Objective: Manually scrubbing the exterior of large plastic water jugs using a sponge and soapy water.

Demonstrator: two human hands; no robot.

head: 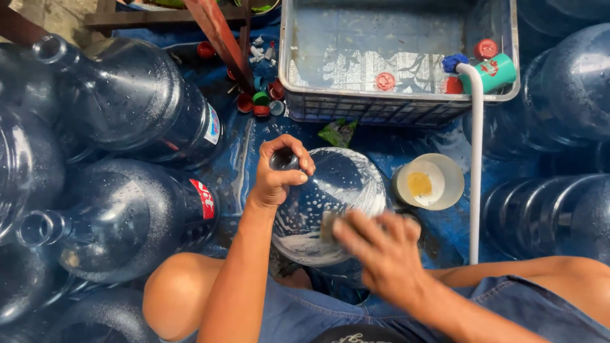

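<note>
Nearest: the person's knees and blue garment, seen from above.

Right hand (381, 251): blurred, fingers (356, 232) curled over a small scrubbing pad (328, 227), pressing it to the side of the soapy jug.

Soapy jug (330, 203): large clear blue water container, standing between the knees, streaked with white suds on its shoulder; whether any water lies inside cannot be told.

Left hand (279, 171): fingers wrapped tight round the jug's neck, covering its mouth.

Small cream tub (429, 184): just right of the jug, open, holding a yellowish lump at its bottom.

White hose (476, 165): runs upright past the tub, its upper end bending into the crate.

Lying jugs, left (121, 101): several clear blue ones on their sides, wet, necks pointing left, some with red-and-white labels. More jugs (559, 89) stand crowded at the right.

Grey plastic crate (397, 105): farthest, filled with clear water; red caps (385, 81) and a green cup (492, 73) float in it.

Loose caps (260, 101): red, green and blue, heaped left of the crate.

Floor (381, 143): covered by wet blue sheeting, sunlit.
</note>
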